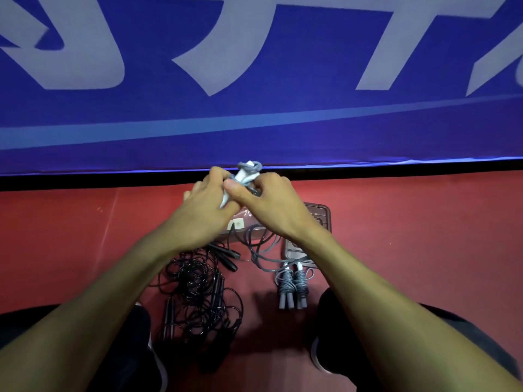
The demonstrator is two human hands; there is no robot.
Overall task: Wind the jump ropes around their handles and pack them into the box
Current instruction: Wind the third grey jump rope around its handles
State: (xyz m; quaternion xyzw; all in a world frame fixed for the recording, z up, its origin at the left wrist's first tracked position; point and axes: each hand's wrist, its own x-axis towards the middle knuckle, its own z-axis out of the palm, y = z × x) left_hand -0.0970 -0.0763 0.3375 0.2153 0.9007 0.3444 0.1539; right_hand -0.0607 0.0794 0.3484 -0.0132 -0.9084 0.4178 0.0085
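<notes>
Hands raised together, left hand (210,193), right hand (264,198), both gripping grey-white rope handles (246,174)

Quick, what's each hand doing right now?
Left hand: gripping the white handles.
Right hand: pinching the grey rope around them.

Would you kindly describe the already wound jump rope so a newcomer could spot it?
Start at the red floor below the blue banner. Just nearer than the clear box lies the grey wound rope: tightly coiled round paired handles, unlike the loose black tangle to its left.
</notes>
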